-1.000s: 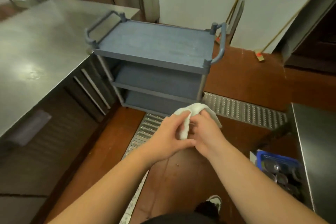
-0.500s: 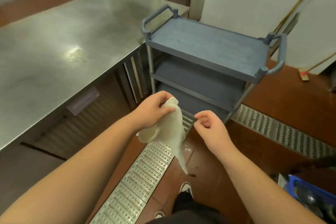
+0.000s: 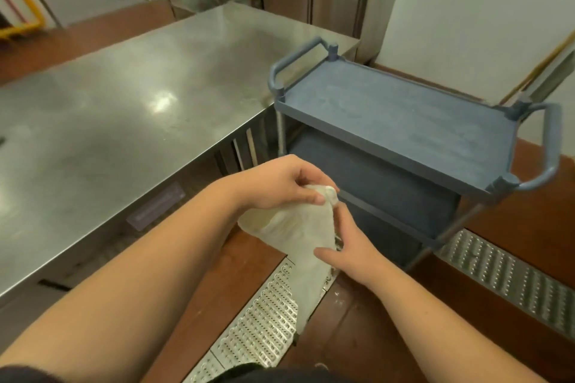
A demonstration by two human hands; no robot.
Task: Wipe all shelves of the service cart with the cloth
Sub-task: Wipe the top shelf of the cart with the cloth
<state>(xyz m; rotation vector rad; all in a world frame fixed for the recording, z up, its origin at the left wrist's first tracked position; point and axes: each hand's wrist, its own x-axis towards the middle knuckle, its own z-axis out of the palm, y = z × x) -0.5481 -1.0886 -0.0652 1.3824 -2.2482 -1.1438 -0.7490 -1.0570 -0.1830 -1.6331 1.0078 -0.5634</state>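
A grey-blue service cart (image 3: 401, 121) with three shelves and a handle at each end stands at the right, its top shelf bare. A white cloth (image 3: 298, 233) hangs in front of the cart's lower shelves. My left hand (image 3: 280, 183) pinches the cloth's top corner. My right hand (image 3: 345, 242) touches the cloth's right edge lower down, its fingers spread along the fabric. Both hands are in the air, short of the cart. The hanging cloth and my hands hide part of the lower shelves.
A large stainless steel table (image 3: 124, 121) fills the left, its corner beside the cart. Metal drain grates (image 3: 258, 326) run across the red-brown floor below my hands and to the right of the cart. A broom handle (image 3: 529, 71) leans against the white wall behind it.
The cloth went from bunched between both hands to hanging open from my left hand. My right hand let go, then came back to its edge. My view swung left.
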